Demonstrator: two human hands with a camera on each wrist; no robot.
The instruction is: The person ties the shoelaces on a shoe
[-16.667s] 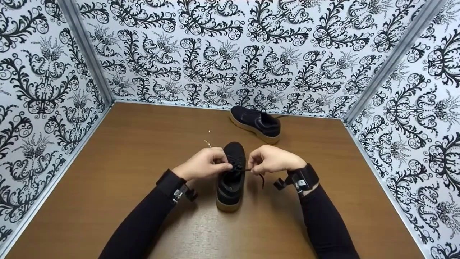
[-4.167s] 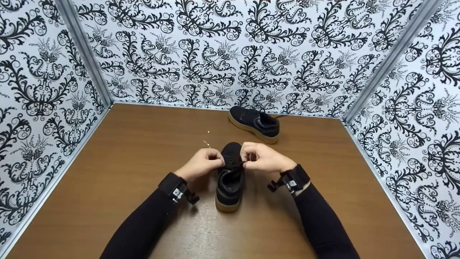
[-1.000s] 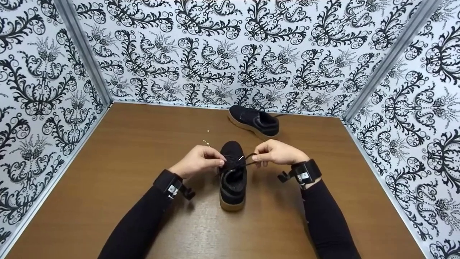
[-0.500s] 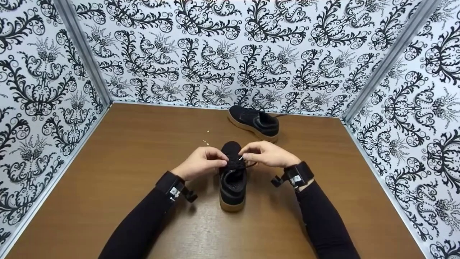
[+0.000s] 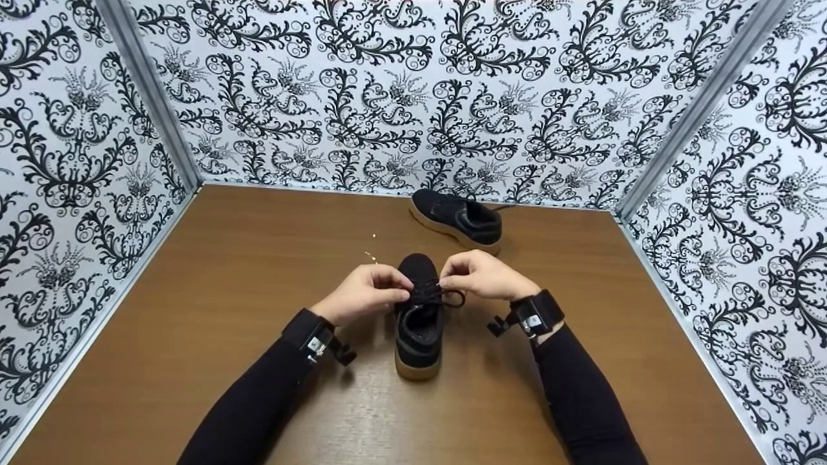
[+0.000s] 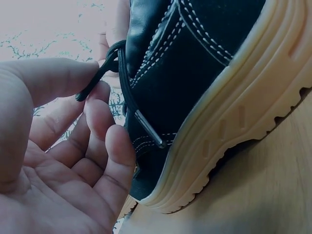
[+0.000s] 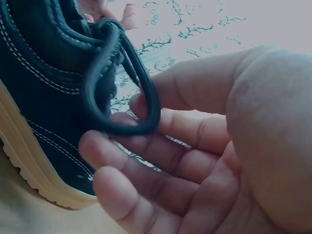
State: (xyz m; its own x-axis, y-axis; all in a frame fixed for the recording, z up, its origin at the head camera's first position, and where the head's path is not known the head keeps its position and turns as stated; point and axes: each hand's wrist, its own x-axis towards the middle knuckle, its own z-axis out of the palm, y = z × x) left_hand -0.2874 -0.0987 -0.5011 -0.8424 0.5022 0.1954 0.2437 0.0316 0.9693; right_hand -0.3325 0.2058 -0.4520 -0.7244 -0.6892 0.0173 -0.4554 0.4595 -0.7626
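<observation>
**Black-and-white floral-scroll walls (image 5: pixel 362 97) around a brown wood-grain surface (image 5: pixel 271 239)**

The walls rise at 9, 12 and 3 o'clock. Straight grey metal posts (image 5: pixel 153 97) line the corners at 10 and 2 o'clock. Pale reflected light (image 5: pixel 362 413) lies toward 6.

Lit brightly in the head view, apparently from above, with pale glare on the near middle of the counter (image 5: pixel 278 245) and soft shadows beside the dark sleeves (image 5: pixel 245 394). Rendered a little soft there, and dark enough on the black shoe (image 5: pixel 417 356) to lose fine detail. Tinted cool and hazy in both wrist views, washed out toward white across the upper patterned background (image 6: pixel 53 24), and slightly blurred at the lace loop (image 7: pixel 127 129) in the right one
</observation>
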